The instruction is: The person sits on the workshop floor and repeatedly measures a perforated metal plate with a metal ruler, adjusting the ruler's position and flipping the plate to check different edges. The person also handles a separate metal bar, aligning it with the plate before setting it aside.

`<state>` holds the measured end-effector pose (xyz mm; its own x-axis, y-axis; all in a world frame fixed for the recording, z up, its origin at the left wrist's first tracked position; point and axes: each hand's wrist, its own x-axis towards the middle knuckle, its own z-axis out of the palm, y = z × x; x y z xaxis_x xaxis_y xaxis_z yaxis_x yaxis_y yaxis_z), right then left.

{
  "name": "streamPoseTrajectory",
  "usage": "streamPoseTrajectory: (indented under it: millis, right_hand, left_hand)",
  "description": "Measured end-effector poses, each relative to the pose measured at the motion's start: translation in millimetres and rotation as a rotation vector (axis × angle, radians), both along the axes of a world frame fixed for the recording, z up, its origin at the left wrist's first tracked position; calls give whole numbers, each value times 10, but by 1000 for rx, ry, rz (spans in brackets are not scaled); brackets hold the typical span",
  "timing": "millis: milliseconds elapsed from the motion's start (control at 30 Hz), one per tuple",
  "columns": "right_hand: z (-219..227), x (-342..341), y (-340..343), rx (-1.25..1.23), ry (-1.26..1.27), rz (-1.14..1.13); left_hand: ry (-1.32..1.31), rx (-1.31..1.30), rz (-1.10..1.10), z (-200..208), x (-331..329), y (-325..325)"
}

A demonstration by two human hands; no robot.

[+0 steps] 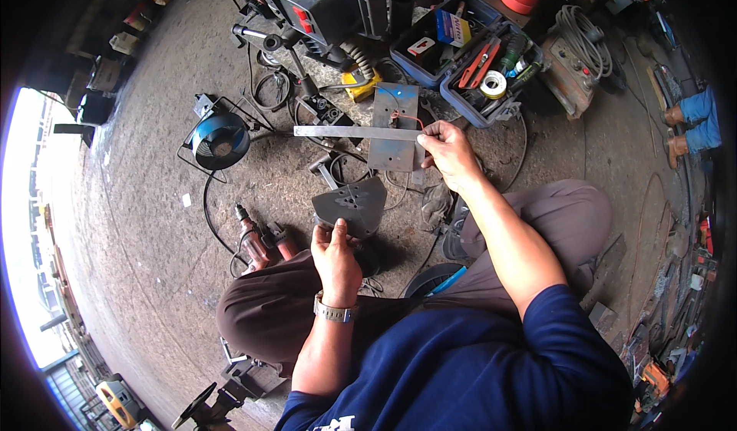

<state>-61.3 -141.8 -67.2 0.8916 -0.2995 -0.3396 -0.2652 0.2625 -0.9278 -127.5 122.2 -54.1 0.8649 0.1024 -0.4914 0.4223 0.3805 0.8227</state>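
I see left hand (336,266) pinching dark plate (362,210) at near edge, likely keeping it visible; farther off, right hand (451,155) clamped on metal strip's right end (rest left free, I'd judge).

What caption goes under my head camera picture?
Left hand holds a dark metal plate, right hand a long metal strip.

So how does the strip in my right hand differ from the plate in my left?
The strip is long and narrow; the plate is broad and angular. The strip looks light grey, the plate much darker. The plate has small holes, while none show on the strip. Your right hand grips the strip's end; your left hand holds the plate's near edge. Both look flat and metallic.
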Motion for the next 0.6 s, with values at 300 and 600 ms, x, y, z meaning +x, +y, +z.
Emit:
streamPoseTrajectory:
  millis: [300, 600]
  right_hand:
    - [29, -131, -85, 155, -75, -17]
    - [169, -411, -393, 294, -69, -42]
  left_hand:
    - [-123, 17, -27, 531, 87, 98]
    - [-76, -180, -154, 243, 154, -392]
